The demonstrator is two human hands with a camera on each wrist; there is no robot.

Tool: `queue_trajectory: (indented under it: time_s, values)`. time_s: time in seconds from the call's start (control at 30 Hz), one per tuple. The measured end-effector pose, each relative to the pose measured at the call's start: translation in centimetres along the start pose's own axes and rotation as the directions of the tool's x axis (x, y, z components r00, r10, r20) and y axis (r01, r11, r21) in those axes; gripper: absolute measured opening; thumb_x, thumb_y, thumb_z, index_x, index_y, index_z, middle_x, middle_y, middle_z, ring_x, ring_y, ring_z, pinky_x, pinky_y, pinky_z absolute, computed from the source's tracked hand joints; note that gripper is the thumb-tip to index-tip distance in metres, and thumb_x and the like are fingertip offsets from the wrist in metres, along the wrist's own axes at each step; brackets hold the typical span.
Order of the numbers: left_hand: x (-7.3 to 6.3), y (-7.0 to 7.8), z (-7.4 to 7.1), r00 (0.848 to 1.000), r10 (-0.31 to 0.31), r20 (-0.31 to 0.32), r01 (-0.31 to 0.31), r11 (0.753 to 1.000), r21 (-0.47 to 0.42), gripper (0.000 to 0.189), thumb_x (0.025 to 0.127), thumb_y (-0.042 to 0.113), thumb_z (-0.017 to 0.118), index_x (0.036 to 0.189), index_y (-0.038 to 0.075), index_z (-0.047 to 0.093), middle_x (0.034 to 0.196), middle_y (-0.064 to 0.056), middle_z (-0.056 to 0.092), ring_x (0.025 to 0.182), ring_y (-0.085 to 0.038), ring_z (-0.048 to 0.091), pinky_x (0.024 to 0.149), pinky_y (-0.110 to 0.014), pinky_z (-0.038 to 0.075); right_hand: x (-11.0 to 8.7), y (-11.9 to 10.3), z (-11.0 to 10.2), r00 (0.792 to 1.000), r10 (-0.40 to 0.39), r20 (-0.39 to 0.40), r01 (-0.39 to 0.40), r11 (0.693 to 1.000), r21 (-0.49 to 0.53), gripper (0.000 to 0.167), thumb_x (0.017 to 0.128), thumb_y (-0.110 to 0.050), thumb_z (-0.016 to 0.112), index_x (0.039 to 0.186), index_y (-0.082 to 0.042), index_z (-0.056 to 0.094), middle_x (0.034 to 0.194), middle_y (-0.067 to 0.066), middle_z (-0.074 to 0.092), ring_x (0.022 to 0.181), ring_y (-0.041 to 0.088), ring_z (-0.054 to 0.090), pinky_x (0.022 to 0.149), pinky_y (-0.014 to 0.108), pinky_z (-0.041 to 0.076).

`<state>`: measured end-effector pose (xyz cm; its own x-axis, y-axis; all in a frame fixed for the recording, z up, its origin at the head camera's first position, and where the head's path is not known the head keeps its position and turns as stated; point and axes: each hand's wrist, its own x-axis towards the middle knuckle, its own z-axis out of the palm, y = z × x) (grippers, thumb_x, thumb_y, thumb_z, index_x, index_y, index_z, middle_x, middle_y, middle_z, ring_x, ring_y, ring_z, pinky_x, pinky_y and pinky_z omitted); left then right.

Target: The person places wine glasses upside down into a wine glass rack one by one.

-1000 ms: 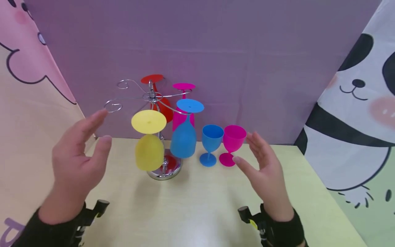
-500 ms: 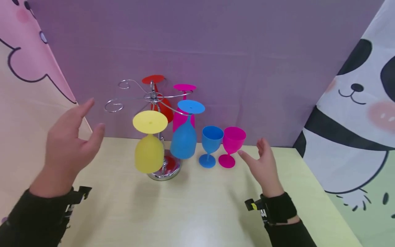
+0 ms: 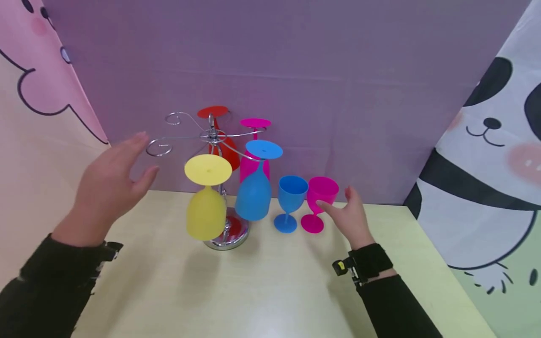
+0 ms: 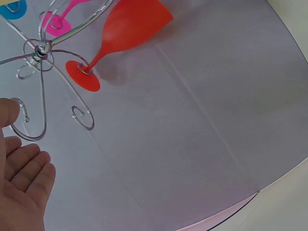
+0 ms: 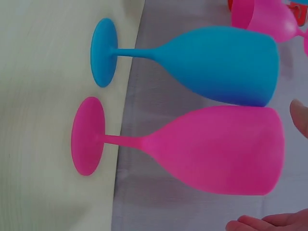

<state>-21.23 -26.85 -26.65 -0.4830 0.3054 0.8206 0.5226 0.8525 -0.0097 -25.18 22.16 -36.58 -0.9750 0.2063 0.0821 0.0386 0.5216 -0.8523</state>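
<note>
My right hand (image 3: 350,219) is at the right of an upright pink goblet (image 3: 322,189), its thumb overlapping the bowl in the head view. In the right wrist view, the thumb and fingers (image 5: 269,222) stand apart around the bowl's rim end. A blue goblet (image 3: 291,191) stands upright right beside the pink one. My left hand (image 3: 111,185) is raised at the left of a chrome glass rack (image 3: 213,136), thumb and fingers spread near a bare curled hook (image 4: 29,130). Hanging upside down are yellow (image 3: 206,213), blue (image 3: 254,196), pink (image 3: 255,123) and red (image 4: 132,26) goblets.
The rack's round chrome base (image 3: 228,240) stands on the pale tabletop (image 3: 262,291). A purple backdrop (image 3: 338,108) rises behind the goblets. Printed cloth panels, one with a panda (image 3: 486,188), flank both sides. A second bare hook (image 3: 173,118) points to the back left.
My right hand first drew back from the pink goblet, then came in close to its bowl. My left hand moved away from the hook, then returned toward it. The goblets stay in place.
</note>
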Motion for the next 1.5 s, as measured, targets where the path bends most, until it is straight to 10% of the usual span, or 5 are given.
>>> queue_trajectory:
  time_s: [0.87, 1.5]
  values:
    - [1.3, -0.3, 0.6, 0.973, -0.141, 0.181, 0.145, 0.989, -0.013, 0.050, 0.097, 0.011, 0.073, 0.143, -0.001, 0.058, 0.145, -0.020, 0.057, 0.128, -0.045, 0.057, 0.098, -0.064, 0.050, 3.1, 1.5, 2.2, 0.999, -0.039, 0.010, 0.039, 0.998, 0.059, 0.092, 0.089, -0.038, 0.082, 0.158, -0.007, 0.030, 0.150, 0.017, 0.046, 0.135, 0.040, 0.046, 0.105, 0.054, 0.050]
    - [1.1, -0.2, 0.2, 0.969, -0.175, 0.177, 0.184, 0.982, -0.036, 0.046, 0.095, 0.012, 0.075, 0.138, -0.002, 0.063, 0.144, -0.017, 0.059, 0.127, -0.043, 0.059, 0.098, -0.063, 0.050, 2.2, 1.4, 1.5, 1.000, -0.019, -0.005, 0.019, 0.999, 0.044, 0.096, 0.088, -0.046, 0.081, 0.159, -0.006, 0.029, 0.150, 0.018, 0.046, 0.134, 0.041, 0.046, 0.104, 0.054, 0.051]
